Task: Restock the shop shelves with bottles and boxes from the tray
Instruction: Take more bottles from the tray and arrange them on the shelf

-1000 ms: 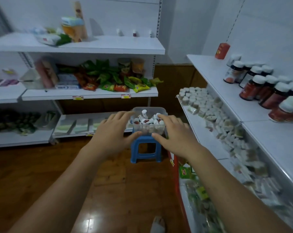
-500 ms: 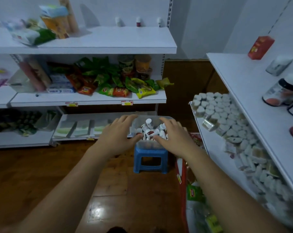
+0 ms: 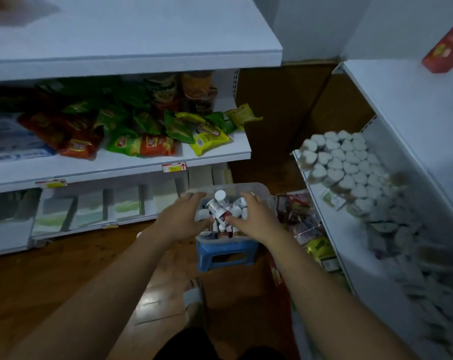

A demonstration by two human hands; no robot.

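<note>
Head view. Tray [image 3: 261,189]: a clear tub that stood on the blue stool [image 3: 226,252] between the shelf units, heaped with white-capped bottles [image 3: 221,203]. Left hand [image 3: 183,219] and right hand [image 3: 254,216]: both were over the tray, fingers spread and loose on the bottles, gripping nothing. Step judged: picking stock. The next move called for closing on a bottle and lifting it to the right shelf [image 3: 402,105].

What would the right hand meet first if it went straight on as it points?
Most likely the white-capped bottles heaped in the clear tray, just ahead of the right hand; depth is unclear.
</note>
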